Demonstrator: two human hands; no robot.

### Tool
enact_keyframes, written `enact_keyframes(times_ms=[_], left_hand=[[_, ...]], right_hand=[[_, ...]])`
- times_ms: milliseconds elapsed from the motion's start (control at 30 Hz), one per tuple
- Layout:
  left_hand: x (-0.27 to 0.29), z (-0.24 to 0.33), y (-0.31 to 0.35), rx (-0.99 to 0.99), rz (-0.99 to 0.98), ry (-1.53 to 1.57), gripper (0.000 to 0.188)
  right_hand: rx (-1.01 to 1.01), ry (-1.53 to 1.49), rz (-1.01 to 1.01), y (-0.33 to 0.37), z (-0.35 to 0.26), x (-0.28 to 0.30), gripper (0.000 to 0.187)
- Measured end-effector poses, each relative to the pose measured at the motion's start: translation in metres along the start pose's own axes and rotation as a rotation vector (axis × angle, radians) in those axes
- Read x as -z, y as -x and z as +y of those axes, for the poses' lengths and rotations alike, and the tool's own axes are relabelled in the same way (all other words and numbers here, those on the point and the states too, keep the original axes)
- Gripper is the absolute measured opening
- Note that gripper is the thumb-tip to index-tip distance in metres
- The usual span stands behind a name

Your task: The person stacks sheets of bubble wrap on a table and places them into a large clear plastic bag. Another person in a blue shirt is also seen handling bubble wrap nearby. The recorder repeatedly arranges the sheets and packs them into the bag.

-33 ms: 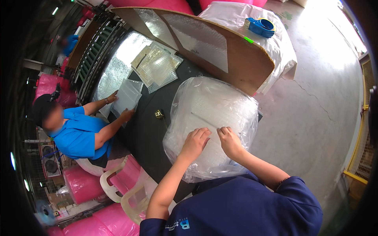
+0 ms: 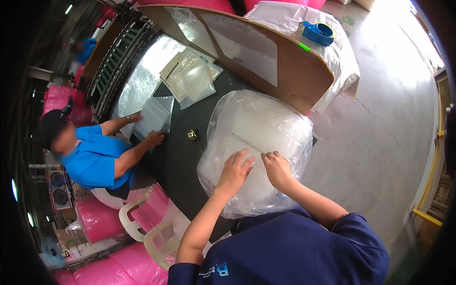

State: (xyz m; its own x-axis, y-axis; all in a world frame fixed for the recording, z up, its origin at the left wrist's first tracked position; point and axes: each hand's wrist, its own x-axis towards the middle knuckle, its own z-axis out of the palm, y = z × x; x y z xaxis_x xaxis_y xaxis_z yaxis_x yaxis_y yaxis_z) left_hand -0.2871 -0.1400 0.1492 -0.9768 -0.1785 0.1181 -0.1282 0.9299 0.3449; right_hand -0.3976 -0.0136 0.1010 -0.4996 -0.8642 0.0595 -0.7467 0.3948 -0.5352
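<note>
Both forearms reach up from the lower edge toward 12 o'clock, bent at the elbows, and meet on a large clear plastic bag (image 2: 259,137) stuffed with bubble wrap that sits at the middle of the dark bench (image 2: 178,152). The left hand (image 2: 233,171) lies palm down, fingers spread flat on the bag, gripping nothing. The right hand (image 2: 276,168), just beside it at 3 o'clock, curls its fingertips into the film, pinching a fold. At 9 o'clock a seated co-worker's hand (image 2: 154,137) presses a bubble sheet (image 2: 154,116).
</note>
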Motion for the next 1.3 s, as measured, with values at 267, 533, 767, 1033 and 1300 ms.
enact_keyframes(times_ms=[267, 533, 767, 1033, 1300], left_hand=[[0.015, 0.006, 0.057, 0.278, -0.118, 0.092, 0.03], [0.016, -0.003, 0.052, 0.349, -0.106, 0.035, 0.023], [0.0, -0.007, 0.05, 0.157, -0.004, -0.027, 0.017], [0.001, -0.004, 0.051, 0.289, 0.158, 0.176, 0.01], [-0.009, -0.009, 0.053, 0.192, 0.095, 0.164, 0.019]], right_hand=[[-0.038, 0.013, -0.029, -0.015, -0.017, 0.02, 0.021], [-0.06, 0.154, -0.052, -0.019, -0.022, 0.009, 0.015], [-0.094, 0.172, -0.042, -0.026, -0.018, 0.0, 0.011], [-0.022, 0.113, 0.132, -0.018, -0.029, 0.017, 0.015], [0.482, -0.144, -0.351, 0.028, -0.054, 0.009, 0.021]])
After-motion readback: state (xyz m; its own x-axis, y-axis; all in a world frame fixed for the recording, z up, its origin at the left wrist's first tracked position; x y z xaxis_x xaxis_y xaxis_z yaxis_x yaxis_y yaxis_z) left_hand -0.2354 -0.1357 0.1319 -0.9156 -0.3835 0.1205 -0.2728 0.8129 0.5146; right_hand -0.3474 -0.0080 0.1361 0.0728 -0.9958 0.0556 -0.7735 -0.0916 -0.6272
